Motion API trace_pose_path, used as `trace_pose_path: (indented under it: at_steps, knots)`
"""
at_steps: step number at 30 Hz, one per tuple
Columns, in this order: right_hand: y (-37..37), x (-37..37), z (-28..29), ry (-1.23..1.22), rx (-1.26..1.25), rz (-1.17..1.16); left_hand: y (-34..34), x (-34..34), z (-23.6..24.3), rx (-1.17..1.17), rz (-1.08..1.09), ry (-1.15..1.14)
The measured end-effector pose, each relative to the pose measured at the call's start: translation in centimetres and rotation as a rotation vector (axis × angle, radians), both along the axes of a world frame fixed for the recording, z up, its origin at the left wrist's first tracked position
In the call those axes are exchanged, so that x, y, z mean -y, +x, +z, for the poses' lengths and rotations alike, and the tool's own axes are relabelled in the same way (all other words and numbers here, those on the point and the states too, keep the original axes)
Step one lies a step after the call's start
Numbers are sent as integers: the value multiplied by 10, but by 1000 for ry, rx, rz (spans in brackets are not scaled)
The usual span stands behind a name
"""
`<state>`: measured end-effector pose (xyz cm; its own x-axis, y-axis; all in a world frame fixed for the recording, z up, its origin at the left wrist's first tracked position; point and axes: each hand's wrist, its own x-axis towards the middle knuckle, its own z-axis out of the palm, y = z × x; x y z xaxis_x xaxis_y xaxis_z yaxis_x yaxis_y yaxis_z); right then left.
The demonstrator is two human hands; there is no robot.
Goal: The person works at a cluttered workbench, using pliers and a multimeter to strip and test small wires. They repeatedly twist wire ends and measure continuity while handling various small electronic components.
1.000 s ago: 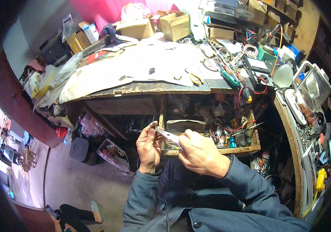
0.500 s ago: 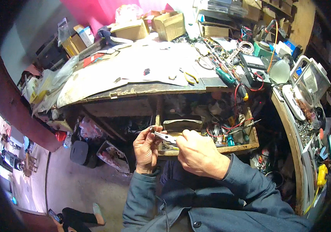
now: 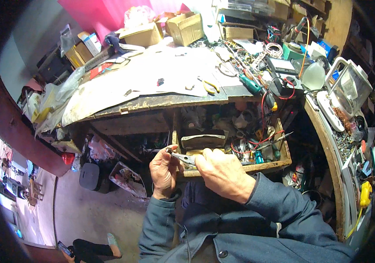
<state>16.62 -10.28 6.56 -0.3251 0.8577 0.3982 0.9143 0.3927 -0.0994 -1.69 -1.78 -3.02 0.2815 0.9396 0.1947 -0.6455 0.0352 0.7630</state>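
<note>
My right hand (image 3: pixel 224 172) is closed around the handles of a pair of metal pliers (image 3: pixel 183 158) whose jaws point left. At the tips of those jaws, my left hand (image 3: pixel 163 174) pinches a small dark part (image 3: pixel 169 150), too small to name. Both hands are over the front edge of an open wooden drawer (image 3: pixel 257 168), close together. The handles of the pliers are hidden inside my right fist.
In the drawer lie red wires and a green screwdriver (image 3: pixel 258 156). On the bench above are yellow-handled pliers (image 3: pixel 210 87), a green-handled tool (image 3: pixel 249 83) and a meter-like box (image 3: pixel 282 66). Cardboard boxes (image 3: pixel 185 28) stand behind. Bottom left, another person's legs (image 3: pixel 92 248) show.
The whole view has shifted slightly, so the bench sits a little further left. The pliers have turned a little in my right hand; the left hand keeps its pinch on the small part.
</note>
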Motion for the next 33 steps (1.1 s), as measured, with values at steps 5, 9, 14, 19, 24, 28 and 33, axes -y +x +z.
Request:
trace_pose_path:
  at_steps: [5,9,14,19,24,28,33]
  knots:
    - [-1,-2,-2,34,37,6,4,1,4,-77,77,-42]
    - [-5,-2,-1,114,119,6,2,2,7,-67,68,-41]
    - [-4,-1,4,210,213,22,2,2,8,-75,80,-79]
    - [-3,-1,3,252,262,27,-2,-1,2,-31,14,-37]
    - [-5,2,1,303,294,18,-2,-1,2,-32,7,-24]
    - [-3,1,-1,128,99,43,3,-1,7,-31,58,-55]
    - [0,10,26,-247,-191,-3,4,-3,2,90,111,-92]
